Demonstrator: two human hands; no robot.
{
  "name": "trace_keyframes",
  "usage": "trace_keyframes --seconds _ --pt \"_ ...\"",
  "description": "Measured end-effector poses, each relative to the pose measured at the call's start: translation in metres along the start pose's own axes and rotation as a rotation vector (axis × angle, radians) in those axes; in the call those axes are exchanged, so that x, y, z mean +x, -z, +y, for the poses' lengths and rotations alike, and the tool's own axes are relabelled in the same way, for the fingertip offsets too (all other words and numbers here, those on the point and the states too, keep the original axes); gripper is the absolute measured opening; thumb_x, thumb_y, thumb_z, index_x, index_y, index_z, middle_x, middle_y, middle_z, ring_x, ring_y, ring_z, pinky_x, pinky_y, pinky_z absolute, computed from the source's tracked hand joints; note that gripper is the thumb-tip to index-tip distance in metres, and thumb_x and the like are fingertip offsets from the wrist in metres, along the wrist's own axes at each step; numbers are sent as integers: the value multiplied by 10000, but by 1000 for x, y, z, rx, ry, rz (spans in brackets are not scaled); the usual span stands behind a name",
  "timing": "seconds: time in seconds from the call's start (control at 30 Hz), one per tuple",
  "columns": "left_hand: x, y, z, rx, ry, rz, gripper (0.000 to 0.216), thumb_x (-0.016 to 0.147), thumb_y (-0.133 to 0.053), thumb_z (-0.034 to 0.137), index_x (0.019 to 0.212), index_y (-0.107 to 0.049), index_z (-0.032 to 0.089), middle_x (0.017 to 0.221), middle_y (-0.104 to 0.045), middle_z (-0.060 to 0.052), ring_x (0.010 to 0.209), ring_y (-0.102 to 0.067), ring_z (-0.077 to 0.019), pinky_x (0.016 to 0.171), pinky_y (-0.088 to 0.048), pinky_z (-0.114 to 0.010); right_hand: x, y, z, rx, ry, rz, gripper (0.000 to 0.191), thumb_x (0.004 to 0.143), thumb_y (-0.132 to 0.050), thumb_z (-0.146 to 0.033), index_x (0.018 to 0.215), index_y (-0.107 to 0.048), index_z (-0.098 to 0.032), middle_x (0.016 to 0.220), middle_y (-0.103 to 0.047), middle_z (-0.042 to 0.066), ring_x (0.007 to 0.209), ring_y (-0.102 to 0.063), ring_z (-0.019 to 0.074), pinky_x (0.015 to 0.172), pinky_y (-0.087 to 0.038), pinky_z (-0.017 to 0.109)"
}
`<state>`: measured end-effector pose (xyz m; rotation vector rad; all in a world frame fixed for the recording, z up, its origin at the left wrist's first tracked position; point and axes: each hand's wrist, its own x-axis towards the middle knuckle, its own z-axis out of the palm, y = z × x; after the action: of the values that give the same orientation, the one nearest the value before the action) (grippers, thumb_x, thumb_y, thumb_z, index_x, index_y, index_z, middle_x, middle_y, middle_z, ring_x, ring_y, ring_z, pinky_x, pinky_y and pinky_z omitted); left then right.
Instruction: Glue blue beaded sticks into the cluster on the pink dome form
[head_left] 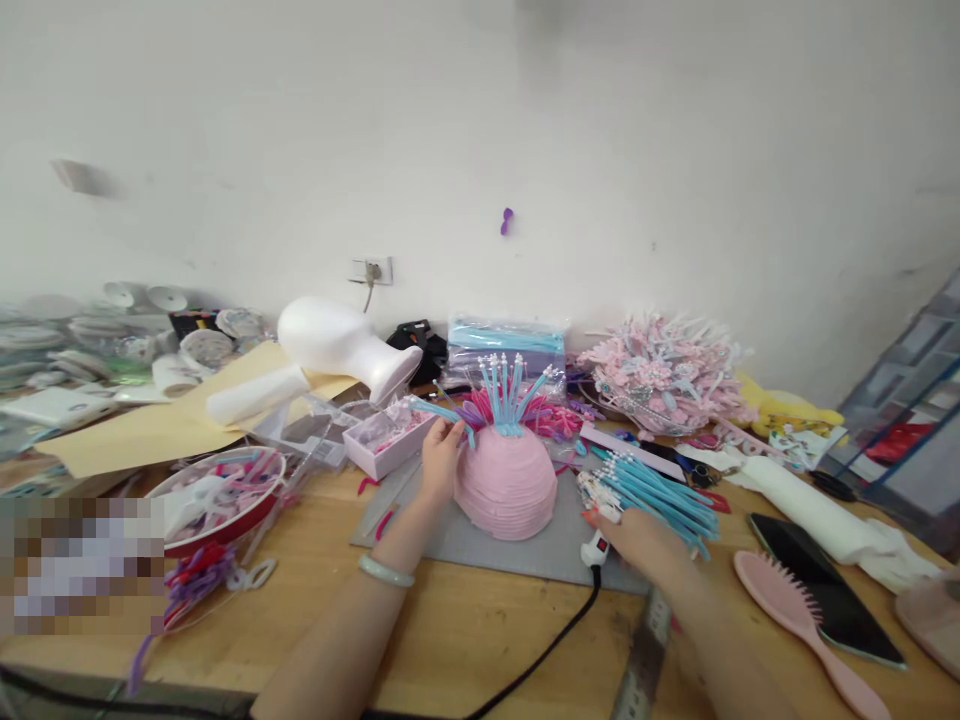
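A pink ribbed dome [506,490] sits on a grey mat [480,562], with several light-blue fuzzy stems [505,395] tipped with white beads standing upright from its top. At the dome's left side, my left hand [439,460] is closed, pinching a blue pipe-cleaner stem [433,408] that points left, its other end by the dome. My right hand [637,538] is closed around a white glue gun [596,548] with a red switch and black cord, right of the dome; its nozzle is hard to make out. Just beyond that hand lies a bundle of blue bead-tipped stems [664,495].
A white foam mannequin head [330,340] lies behind on the left, near a lilac box [390,440] and a red-rimmed bowl [274,465]. To the right are a pink hairbrush [776,590], a dark tablet [825,590] and a metal ruler [643,660]. Pink flower headwear [667,370] stands behind.
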<state>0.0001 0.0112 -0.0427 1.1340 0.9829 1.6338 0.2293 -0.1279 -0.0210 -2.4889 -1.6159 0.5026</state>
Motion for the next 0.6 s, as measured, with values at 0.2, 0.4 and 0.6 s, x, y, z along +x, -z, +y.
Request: trace_keyframes --seconds 0.2,0.4,0.6 --pt "-13 2 -1 -85 35 -39 180 647 -556 337 711 -527 172 658 -536 23 625 -477 -104 644 -398 -227 7 -16 -7 146 -19 -48 503 829 -347 -461 420 -491 -207 421 -543 66 413 -522 170 488 -347 280" --pt "-17 3 -7 -151 51 -64 172 647 -568 328 683 -492 178 666 -523 28 636 -469 -101 646 -395 -222 -1 -18 -2 277 -83 198 379 770 -439 -440 466 -458 -215 470 -564 43 520 -556 186 540 -369 286" --pt "-14 5 -7 -195 124 -31 243 611 -580 383 627 -444 182 592 -475 45 576 -448 -91 595 -377 -217 -4 -2 -42 1289 -59 351 283 641 -579 -464 695 -504 -196 578 -541 -24 502 -536 133 449 -426 239"
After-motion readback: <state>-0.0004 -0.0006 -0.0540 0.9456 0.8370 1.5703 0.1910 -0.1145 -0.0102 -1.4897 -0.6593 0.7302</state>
